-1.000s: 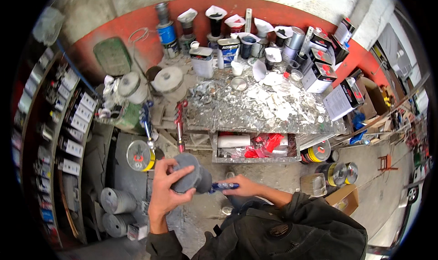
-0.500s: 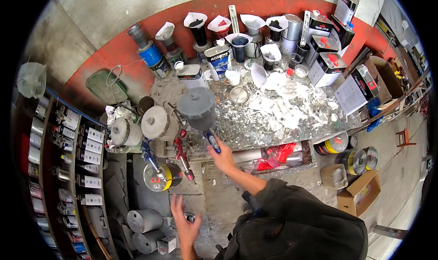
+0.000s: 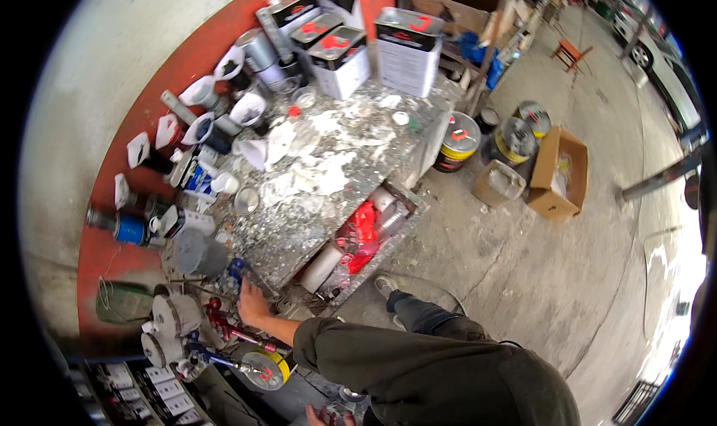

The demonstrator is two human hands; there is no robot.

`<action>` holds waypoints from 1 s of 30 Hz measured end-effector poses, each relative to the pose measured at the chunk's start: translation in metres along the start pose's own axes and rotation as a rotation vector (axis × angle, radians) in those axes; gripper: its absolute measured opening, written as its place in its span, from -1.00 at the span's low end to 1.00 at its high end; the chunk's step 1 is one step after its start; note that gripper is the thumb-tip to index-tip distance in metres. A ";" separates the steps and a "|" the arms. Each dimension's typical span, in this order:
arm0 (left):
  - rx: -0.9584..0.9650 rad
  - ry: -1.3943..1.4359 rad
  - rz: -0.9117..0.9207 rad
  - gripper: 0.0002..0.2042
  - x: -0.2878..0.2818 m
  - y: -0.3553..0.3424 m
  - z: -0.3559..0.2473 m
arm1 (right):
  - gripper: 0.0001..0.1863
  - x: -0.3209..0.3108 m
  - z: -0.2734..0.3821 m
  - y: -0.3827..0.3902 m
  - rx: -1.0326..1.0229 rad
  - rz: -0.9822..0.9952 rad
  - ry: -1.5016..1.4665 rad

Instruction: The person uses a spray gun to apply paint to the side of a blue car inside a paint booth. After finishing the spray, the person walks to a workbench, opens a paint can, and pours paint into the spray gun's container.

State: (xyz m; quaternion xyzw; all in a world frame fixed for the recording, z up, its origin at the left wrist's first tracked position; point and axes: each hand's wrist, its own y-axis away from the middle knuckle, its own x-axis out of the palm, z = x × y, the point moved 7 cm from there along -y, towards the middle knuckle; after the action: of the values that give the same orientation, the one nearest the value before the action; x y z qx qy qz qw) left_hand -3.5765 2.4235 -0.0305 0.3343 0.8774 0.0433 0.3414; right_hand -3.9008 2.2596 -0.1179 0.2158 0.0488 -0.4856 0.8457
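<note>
Blue spray gun (image 3: 237, 268) with a grey cup (image 3: 200, 253), at the bench's (image 3: 250, 243) near left corner, the hands well apart.
The handle is met by the right hand (image 3: 255, 305) (whether it is gripped or merely touched cannot be told); the left hand (image 3: 326, 417) is cut off by the lower edge, its grip unclear. A topple could be caused by the bulky cup if the handle were left unsupported, and the red spray gun (image 3: 224, 323) nearby could be knocked by a stray forearm.
</note>
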 end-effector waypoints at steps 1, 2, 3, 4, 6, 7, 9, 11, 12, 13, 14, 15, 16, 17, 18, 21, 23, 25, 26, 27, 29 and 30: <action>0.029 -0.034 0.008 -0.25 -0.004 0.000 -0.010 | -0.21 -0.007 0.005 0.008 -0.011 0.019 0.042; 0.065 -0.055 0.033 -0.25 -0.001 -0.003 -0.019 | -0.26 -0.019 0.006 0.017 -0.093 0.033 -0.010; 0.104 -0.085 0.066 -0.25 0.003 -0.006 -0.026 | -0.32 -0.021 -0.005 0.017 -0.143 0.064 -0.088; 0.144 -0.100 0.075 -0.25 0.003 -0.005 -0.029 | -0.46 -0.041 0.002 0.036 -0.229 0.183 -0.186; 0.274 -0.164 0.126 -0.26 0.017 -0.016 -0.004 | -0.66 -0.103 -0.012 0.054 -0.342 0.249 -0.332; 0.322 -0.139 0.172 -0.27 0.027 -0.023 0.009 | -0.70 -0.145 -0.019 0.073 -0.347 0.262 -0.479; 0.481 -0.156 0.210 -0.29 0.060 -0.020 -0.023 | -0.74 -0.262 -0.043 0.104 -0.339 0.041 -0.355; 0.320 -0.248 0.400 -0.35 0.101 -0.022 -0.041 | -0.70 -0.358 -0.128 0.094 -0.299 -0.275 -0.161; 0.254 -0.282 0.428 -0.38 0.105 -0.014 -0.046 | -0.72 -0.408 -0.141 0.102 -0.215 -0.383 -0.086; 0.065 -0.174 0.463 -0.39 0.121 -0.021 -0.036 | -0.73 -0.459 -0.181 0.101 -0.047 -0.438 -0.032; -0.123 -0.065 0.515 -0.40 0.145 -0.034 -0.011 | -0.73 -0.506 -0.245 0.094 0.020 -0.559 -0.096; -0.320 0.040 0.530 -0.39 0.163 -0.046 0.021 | -0.74 -0.546 -0.283 0.095 0.159 -0.605 -0.212; -0.518 0.148 0.551 -0.39 0.187 -0.057 0.052 | -0.78 -0.582 -0.338 0.089 0.289 -0.662 -0.280; -0.722 0.258 0.563 -0.37 0.214 -0.062 0.076 | -0.76 -0.616 -0.384 0.082 0.347 -0.694 -0.327; -0.930 0.367 0.562 -0.35 0.239 -0.058 0.086 | -0.74 -0.644 -0.424 0.074 0.409 -0.721 -0.374; -0.571 0.121 0.685 -0.36 0.320 -0.047 0.016 | -0.76 -0.710 -0.508 0.027 0.511 -0.861 -0.929; -0.599 0.049 0.660 -0.37 0.384 -0.041 -0.021 | -0.74 -0.742 -0.568 -0.022 0.583 -0.905 -1.029; -0.641 0.002 0.633 -0.38 0.439 -0.041 -0.048 | -0.71 -0.762 -0.630 -0.079 0.668 -0.831 -1.083; -0.663 -0.022 0.621 -0.38 0.462 -0.037 -0.059 | -0.72 -0.767 -0.652 -0.105 0.659 -0.817 -1.114; -0.685 -0.042 0.607 -0.38 0.486 -0.039 -0.070 | -0.72 -0.771 -0.674 -0.132 0.651 -0.805 -1.144; -0.735 -0.052 0.562 -0.39 0.521 -0.034 -0.084 | -0.74 -0.775 -0.696 -0.180 0.697 -0.762 -1.170; -0.758 -0.055 0.546 -0.40 0.536 -0.032 -0.090 | -0.74 -0.779 -0.703 -0.201 0.745 -0.753 -1.170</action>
State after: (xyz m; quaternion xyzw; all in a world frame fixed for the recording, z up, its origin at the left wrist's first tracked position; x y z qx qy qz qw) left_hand -3.9424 2.7424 -0.2772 0.4056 0.6703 0.4402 0.4387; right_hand -4.3889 3.0852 -0.5885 0.1632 -0.5003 -0.7585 0.3845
